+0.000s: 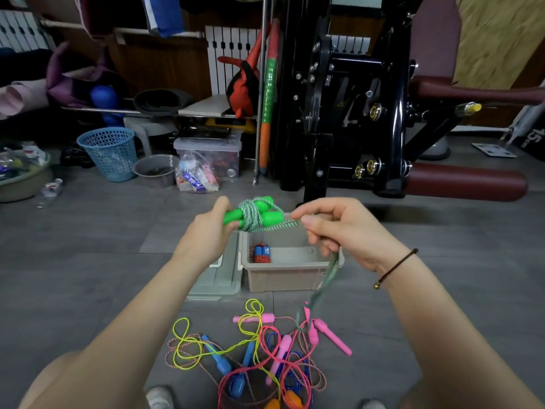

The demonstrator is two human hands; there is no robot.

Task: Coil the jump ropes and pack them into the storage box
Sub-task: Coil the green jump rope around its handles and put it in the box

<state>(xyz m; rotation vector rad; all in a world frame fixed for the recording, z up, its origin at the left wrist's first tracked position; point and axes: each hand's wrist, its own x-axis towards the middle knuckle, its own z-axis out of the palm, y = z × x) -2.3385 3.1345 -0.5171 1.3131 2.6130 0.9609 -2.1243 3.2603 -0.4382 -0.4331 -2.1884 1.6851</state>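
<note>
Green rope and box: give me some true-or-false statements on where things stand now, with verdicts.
1. The left hand grips the green handles. True.
2. The box holds nothing. False: one coiled rope with blue handles lies in it.
3. The right hand pinches the green cord. True.
4. The lid is on the box. False: it lies on the floor, to the left of the box.
5. No loose ropes remain. False: a tangle lies on the floor in front of the box.
</note>
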